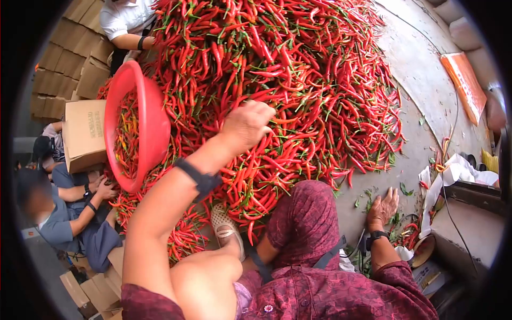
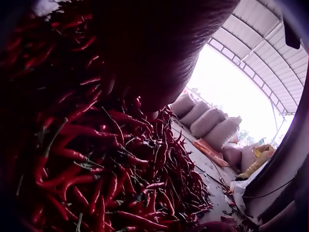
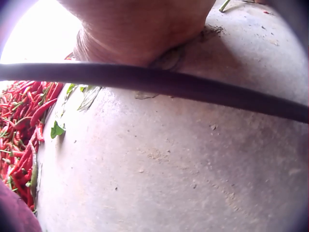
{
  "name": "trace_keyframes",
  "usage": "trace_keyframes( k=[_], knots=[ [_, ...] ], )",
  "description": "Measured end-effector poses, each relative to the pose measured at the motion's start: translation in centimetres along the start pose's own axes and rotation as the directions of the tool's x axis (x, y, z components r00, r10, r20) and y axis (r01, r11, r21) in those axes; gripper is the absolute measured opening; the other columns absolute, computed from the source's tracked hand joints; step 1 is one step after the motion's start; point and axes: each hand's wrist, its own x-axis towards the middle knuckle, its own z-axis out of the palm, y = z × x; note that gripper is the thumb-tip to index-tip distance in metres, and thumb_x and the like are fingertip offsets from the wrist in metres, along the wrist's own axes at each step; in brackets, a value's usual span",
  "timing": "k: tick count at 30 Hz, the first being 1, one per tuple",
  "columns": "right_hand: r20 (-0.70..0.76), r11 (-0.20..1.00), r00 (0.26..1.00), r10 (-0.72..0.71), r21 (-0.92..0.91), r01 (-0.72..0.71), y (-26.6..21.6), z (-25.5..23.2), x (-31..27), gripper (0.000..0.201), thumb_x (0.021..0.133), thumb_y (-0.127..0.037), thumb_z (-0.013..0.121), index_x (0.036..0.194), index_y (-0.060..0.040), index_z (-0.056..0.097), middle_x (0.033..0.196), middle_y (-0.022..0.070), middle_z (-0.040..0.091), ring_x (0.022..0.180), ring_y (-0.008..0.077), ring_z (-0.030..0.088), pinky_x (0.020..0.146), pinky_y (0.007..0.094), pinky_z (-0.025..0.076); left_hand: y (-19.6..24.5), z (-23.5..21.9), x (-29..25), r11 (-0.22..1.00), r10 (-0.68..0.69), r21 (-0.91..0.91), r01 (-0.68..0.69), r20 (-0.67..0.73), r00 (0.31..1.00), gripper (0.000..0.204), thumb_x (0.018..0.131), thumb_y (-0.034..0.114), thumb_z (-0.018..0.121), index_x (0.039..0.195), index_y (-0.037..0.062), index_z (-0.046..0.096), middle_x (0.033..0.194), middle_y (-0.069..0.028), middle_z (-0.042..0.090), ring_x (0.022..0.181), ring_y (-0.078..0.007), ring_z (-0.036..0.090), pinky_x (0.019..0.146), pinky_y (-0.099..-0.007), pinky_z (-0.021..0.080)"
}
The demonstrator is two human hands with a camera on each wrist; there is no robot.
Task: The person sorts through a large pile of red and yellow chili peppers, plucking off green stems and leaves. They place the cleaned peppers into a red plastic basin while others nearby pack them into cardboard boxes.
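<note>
A large heap of red chili peppers [image 1: 320,80] with green stems covers the floor in front of me. My left hand [image 1: 246,124] reaches over its near side, knuckles up and fingers bent down among the peppers. In the left wrist view the same hand [image 2: 149,53] is a dark shape close over the peppers [image 2: 125,179]; whether its fingertips hold one I cannot tell. My right hand [image 1: 383,208] rests on the concrete floor [image 3: 159,164] to the right of the heap, fingers spread and holding nothing.
A red plastic basin [image 1: 152,128] with chili peppers leans tilted at the heap's left, beside a cardboard box [image 1: 85,133]. Two other people work there, one in a grey shirt [image 1: 57,218], one in a white shirt [image 1: 125,18]. Full sacks [image 2: 207,121] line the right side.
</note>
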Motion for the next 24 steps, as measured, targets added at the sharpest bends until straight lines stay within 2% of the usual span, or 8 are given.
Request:
trace_keyframes(
  k=[2,6,8,13,16,20,22,24],
  knots=[
    [0.001,1.0,1.0,0.004,0.013,-0.004,-0.3,-0.4,-0.1,0.06,0.081,-0.026,0.054,0.136,-0.0102,0.035,0.146,0.0105,0.028,0.135,0.0298,0.023,0.109,0.0442,0.017,0.4,4.5,1.5,0.995,-0.059,0.09,0.04,0.21,0.976,0.025,0.069,0.016,0.069,0.087,0.0083,0.053,0.089,-0.0075,0.057,0.09,-0.0264,0.056,0.075,-0.0389,0.049],
    [0.011,1.0,1.0,0.017,0.025,-0.017,0.0,-0.2,0.1,0.061,0.08,-0.026,0.056,0.136,-0.0101,0.036,0.146,0.0105,0.028,0.135,0.0301,0.023,0.109,0.0449,0.016,0.5,6.8,0.6,0.959,-0.116,0.276,0.061,0.186,0.976,0.01,0.072,0.011,0.059,0.081,0.01,0.054,0.084,-0.0063,0.054,0.081,-0.0255,0.057,0.067,-0.0397,0.047],
    [0.0,0.999,1.0,0.021,0.031,-0.021,0.0,-0.3,0.1,0.061,0.08,-0.026,0.056,0.136,-0.0103,0.036,0.146,0.0106,0.028,0.135,0.0302,0.023,0.109,0.0451,0.016,0.8,5.4,-1.3,0.977,-0.066,0.206,0.051,0.064,0.996,0.007,0.073,0.008,0.057,0.079,0.0108,0.054,0.079,-0.0053,0.053,0.076,-0.0262,0.058,0.065,-0.0389,0.047],
    [0.007,0.999,1.0,0.007,0.046,-0.008,-0.2,-0.3,0.0,0.059,0.082,-0.026,0.054,0.136,-0.0111,0.036,0.146,0.0103,0.028,0.135,0.0303,0.023,0.11,0.0452,0.016,0.4,3.0,-9.4,0.973,-0.223,-0.023,0.229,0.139,0.965,0.022,0.07,0.001,0.061,0.09,0.0094,0.06,0.095,-0.0059,0.063,0.083,-0.0262,0.061,0.071,-0.0364,0.05],
    [0.008,1.0,1.0,0.005,0.027,-0.005,-0.2,-0.2,-0.1,0.058,0.083,-0.026,0.053,0.137,-0.0117,0.035,0.146,0.0098,0.028,0.135,0.0305,0.023,0.11,0.0449,0.015,-0.2,1.6,-12.0,0.975,-0.2,-0.077,0.211,0.128,0.971,0.022,0.072,0.0,0.057,0.093,0.0089,0.06,0.1,-0.0068,0.063,0.085,-0.0306,0.061,0.07,-0.0402,0.051],
    [0.004,1.0,1.0,0.009,0.025,-0.009,0.0,0.1,-0.2,0.057,0.084,-0.027,0.052,0.137,-0.0114,0.037,0.146,0.0094,0.028,0.134,0.0308,0.024,0.109,0.0452,0.016,1.3,-1.2,-14.9,0.957,-0.263,-0.029,0.29,0.342,0.902,0.033,0.068,0.006,0.062,0.1,0.0096,0.056,0.102,-0.0083,0.06,0.086,-0.0327,0.06,0.07,-0.0422,0.051],
    [-0.002,0.999,1.0,-0.011,0.031,0.011,-0.1,0.3,0.0,0.056,0.084,-0.026,0.051,0.136,-0.0114,0.037,0.146,0.0092,0.028,0.134,0.0311,0.025,0.109,0.0456,0.018,3.0,-2.8,-15.8,0.926,-0.377,0.198,0.321,0.517,0.768,0.042,0.066,0.015,0.069,0.104,0.0098,0.052,0.094,-0.0088,0.056,0.087,-0.0285,0.057,0.069,-0.0419,0.046],
    [-0.021,0.999,0.999,-0.024,0.032,0.025,0.1,0.2,-0.1,0.056,0.084,-0.026,0.051,0.136,-0.0115,0.037,0.146,0.0091,0.028,0.134,0.0313,0.025,0.109,0.0456,0.018,6.1,-4.0,-15.5,0.913,-0.394,0.307,0.267,0.502,0.77,0.051,0.064,0.026,0.075,0.104,0.0083,0.05,0.092,-0.0072,0.054,0.09,-0.0249,0.053,0.071,-0.0394,0.042]
  ],
)
